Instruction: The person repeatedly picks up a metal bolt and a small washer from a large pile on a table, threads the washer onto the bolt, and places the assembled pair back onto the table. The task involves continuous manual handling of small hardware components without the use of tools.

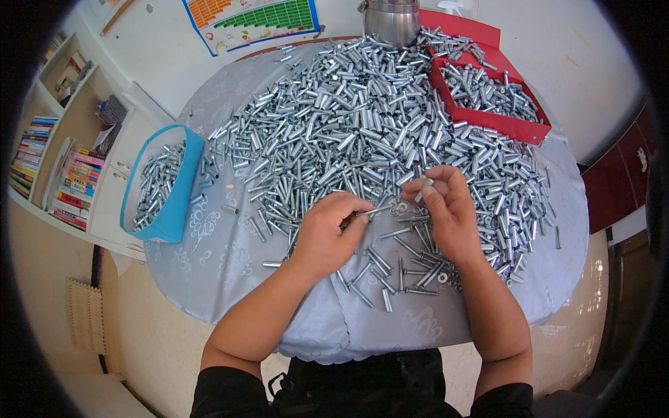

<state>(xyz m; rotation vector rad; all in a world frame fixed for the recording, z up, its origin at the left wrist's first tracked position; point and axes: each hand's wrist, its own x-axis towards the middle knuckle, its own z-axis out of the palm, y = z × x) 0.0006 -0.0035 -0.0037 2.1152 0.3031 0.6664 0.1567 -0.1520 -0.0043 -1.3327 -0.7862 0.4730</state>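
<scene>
Between the thumb and fingers of my left hand (pixel 327 233) is a thin silver bolt (pixel 377 210), its shank pointing right. My right hand (pixel 451 216) pinches a short silver metal sleeve (pixel 424 189), held tilted a little apart from the bolt. Both hands are just above the near edge of a large heap of silver sleeves and bolts (pixel 348 118). Below and between them lie loose bolts (pixel 401 275), a few sleeves and several small washers (pixel 442 277). My fingers partly cover both held pieces.
A blue fabric bin (pixel 188 188) with metal pieces stands at the table's left. At the back right, a red box (pixel 488 120) holds more pieces. Behind the heap is a steel pot (pixel 391 22). A grey patterned cloth (pixel 230 279) covers the round table; a bookshelf (pixel 70 139) stands left.
</scene>
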